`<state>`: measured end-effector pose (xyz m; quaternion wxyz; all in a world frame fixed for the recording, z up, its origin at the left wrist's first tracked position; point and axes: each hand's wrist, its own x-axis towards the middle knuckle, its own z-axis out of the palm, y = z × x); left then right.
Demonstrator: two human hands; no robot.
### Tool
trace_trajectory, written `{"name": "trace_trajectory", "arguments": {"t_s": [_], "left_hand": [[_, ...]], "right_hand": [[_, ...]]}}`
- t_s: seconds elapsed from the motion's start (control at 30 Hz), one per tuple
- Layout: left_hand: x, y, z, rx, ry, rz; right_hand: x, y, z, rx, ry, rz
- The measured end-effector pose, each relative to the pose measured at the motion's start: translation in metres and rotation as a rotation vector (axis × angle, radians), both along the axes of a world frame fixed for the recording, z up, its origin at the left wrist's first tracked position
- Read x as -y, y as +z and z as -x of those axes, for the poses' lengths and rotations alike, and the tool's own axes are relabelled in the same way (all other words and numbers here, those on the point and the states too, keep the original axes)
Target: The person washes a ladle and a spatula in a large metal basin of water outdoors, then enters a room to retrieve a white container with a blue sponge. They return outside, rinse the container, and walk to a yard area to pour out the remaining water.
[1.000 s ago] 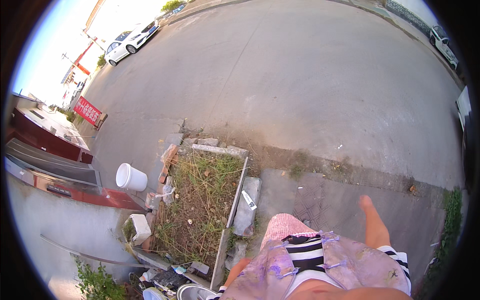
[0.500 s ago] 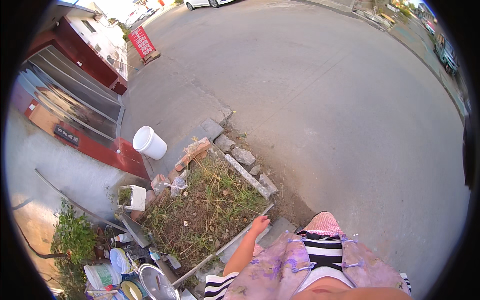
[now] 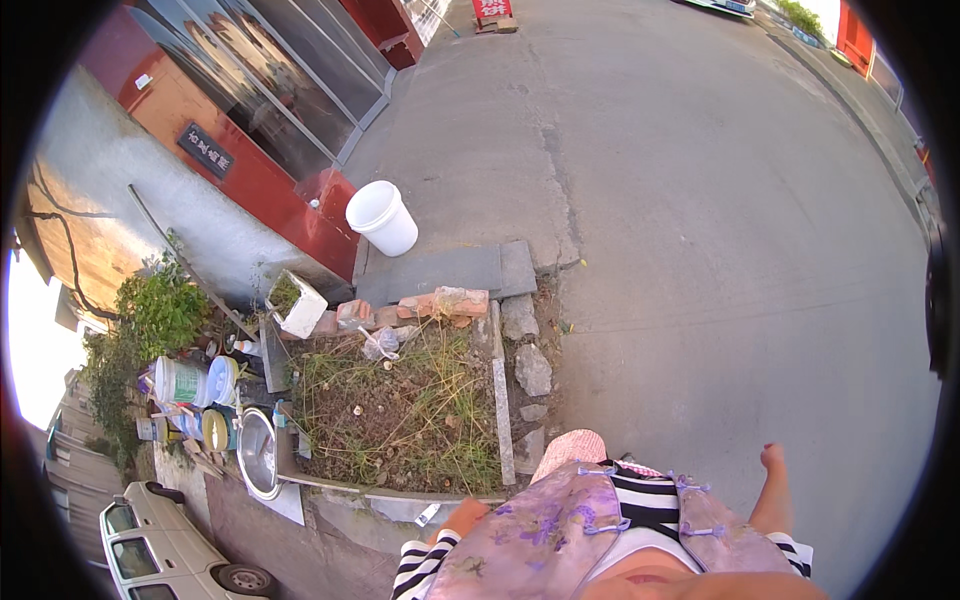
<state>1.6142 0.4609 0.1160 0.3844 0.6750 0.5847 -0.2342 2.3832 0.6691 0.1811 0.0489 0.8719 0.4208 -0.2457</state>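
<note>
In the head view, see left hand (image 3: 466,516) low beside the near edge of the weedy bed (image 3: 390,430), foreshortened; cannot tell finger spread or whether gripping anything. Note small white-and-black card (image 3: 428,514) just beside it. See right hand (image 3: 772,457) out over grey pavement (image 3: 700,300), apparently loosely curled, no object visible; cannot tell finger gap exactly. Find weedy bed just beside left hand, bordered by bricks (image 3: 455,301) and a concrete strip (image 3: 503,420); white bucket (image 3: 388,225) beyond, well apart from both hands; metal basin (image 3: 259,455) at its near left corner. Judge likeliest trouble as tripping: broken stones (image 3: 532,370) along the bed, footing hidden below smock (image 3: 520,535) and pink checked cloth (image 3: 568,452). Also possible: scraping left hand on bed edge by passing too close.
</note>
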Motion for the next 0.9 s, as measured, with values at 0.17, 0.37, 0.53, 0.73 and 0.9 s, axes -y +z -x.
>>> {"name": "trace_trajectory", "arguments": {"t_s": [0.17,0.37,0.53,0.73,0.9], "left_hand": [[-0.029,0.020,0.044,-0.350,0.411,0.233],[-0.342,0.012,-0.008,-0.035,0.282,0.001],[-0.736,0.064,-0.057,0.688,0.905,-0.495],[-0.995,0.135,0.004,1.037,0.933,-0.637],[-1.027,0.043,0.125,0.377,1.218,-0.244]], "right_hand": [[-0.449,0.115,0.020,-0.120,0.403,-0.806],[-0.634,0.095,0.177,-0.696,0.533,-0.567],[-0.603,0.017,0.239,-0.082,0.758,0.704],[-0.762,-0.032,0.314,-0.124,0.644,0.809],[-1.034,-0.040,0.399,-0.028,0.659,0.512]]}}
